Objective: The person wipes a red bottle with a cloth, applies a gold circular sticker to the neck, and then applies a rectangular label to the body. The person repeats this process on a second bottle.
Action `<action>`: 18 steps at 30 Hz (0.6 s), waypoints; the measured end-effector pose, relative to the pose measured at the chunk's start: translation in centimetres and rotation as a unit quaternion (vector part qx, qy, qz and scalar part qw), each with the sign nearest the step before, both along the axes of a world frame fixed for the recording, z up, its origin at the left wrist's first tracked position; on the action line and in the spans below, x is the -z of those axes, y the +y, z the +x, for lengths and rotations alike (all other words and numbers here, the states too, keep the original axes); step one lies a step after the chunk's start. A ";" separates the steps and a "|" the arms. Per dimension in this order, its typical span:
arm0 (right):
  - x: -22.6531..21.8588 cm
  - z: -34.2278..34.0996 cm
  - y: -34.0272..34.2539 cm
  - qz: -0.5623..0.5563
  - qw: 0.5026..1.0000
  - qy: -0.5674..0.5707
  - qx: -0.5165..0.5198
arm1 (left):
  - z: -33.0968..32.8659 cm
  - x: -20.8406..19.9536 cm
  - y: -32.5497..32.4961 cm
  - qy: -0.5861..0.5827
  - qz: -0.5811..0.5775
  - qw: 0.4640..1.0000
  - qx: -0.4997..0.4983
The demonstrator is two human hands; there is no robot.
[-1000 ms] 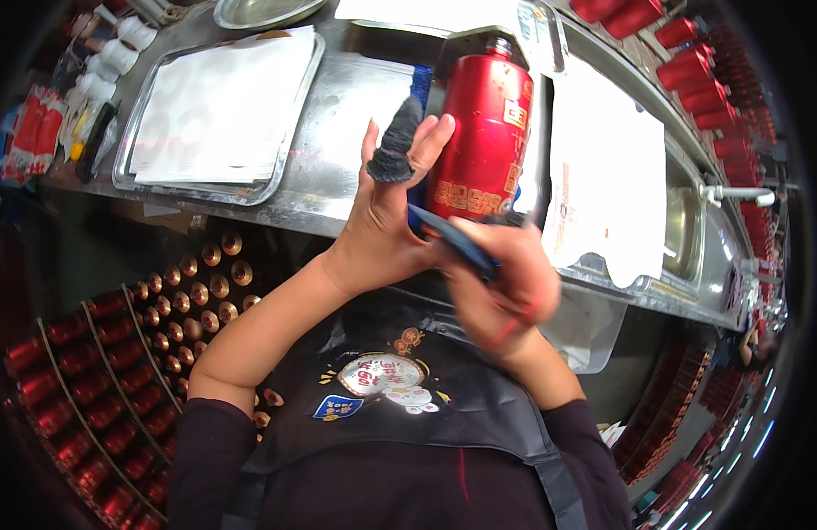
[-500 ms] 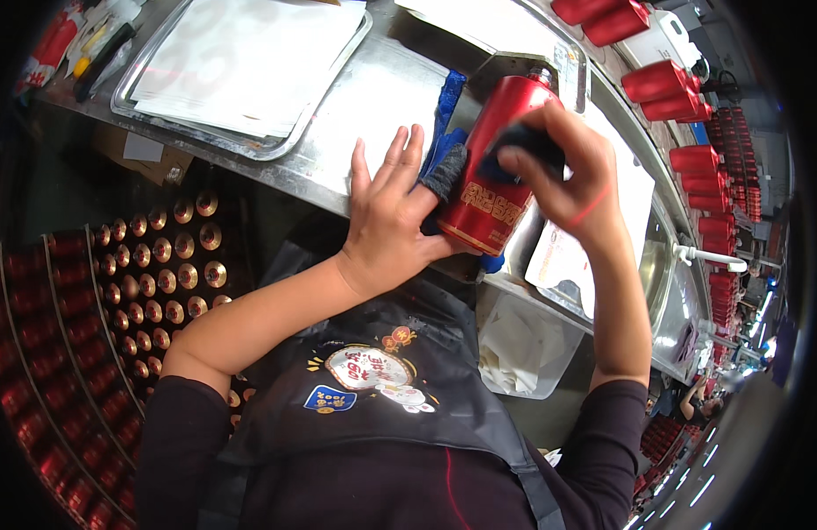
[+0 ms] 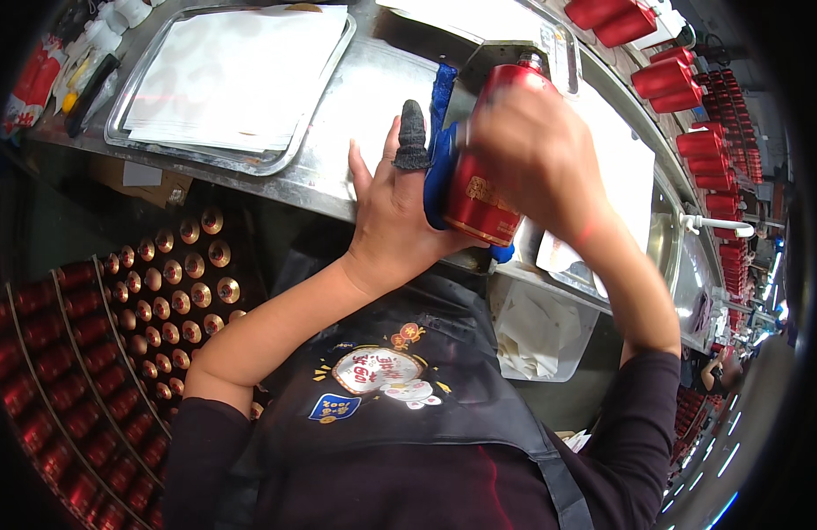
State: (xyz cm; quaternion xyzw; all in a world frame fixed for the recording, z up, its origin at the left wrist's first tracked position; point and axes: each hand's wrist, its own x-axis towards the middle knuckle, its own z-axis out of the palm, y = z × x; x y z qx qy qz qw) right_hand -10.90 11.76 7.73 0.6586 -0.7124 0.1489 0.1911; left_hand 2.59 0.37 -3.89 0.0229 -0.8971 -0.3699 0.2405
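A red bottle (image 3: pixel 484 212) with gold markings lies tilted back on the bench, its open neck against a metal bracket (image 3: pixel 501 51). Blue padding (image 3: pixel 442 146) runs along its left side. My left hand (image 3: pixel 393 219) is at the bottle's lower left, fingers spread, index finger raised in a black finger cot (image 3: pixel 412 132). Its thumb reaches to the bottle's base. Bent over the bottle's front, my right hand (image 3: pixel 539 155) is closed and blurred by motion. The dark cloth it held a moment ago is hidden beneath it.
Left on the metal bench, a tray (image 3: pixel 294 159) carries white sheets. A clear bin (image 3: pixel 550 340) of white scraps stands below the bench. Red bottles (image 3: pixel 669 84) line the right side; racks of bottles (image 3: pixel 82 344) stand low left. A white tap (image 3: pixel 716 225) juts out at right.
My right hand has moved up and left across the bottle, covering more of its front. My left index finger has lifted off the bottle's side and straightened. The whole view has shifted slightly.
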 end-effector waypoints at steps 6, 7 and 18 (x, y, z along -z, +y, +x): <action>1.8 4.3 7.7 -0.121 0.920 -0.338 0.157 | -0.3 -0.3 -0.2 0.003 -0.001 0.999 0.033; 1.9 4.6 8.2 -0.158 0.915 -0.267 0.258 | -0.2 -0.4 -0.3 -0.022 0.001 0.999 0.042; 7.1 8.4 11.2 -0.160 0.951 -0.256 0.069 | -0.3 -2.1 0.6 0.000 0.084 0.984 0.155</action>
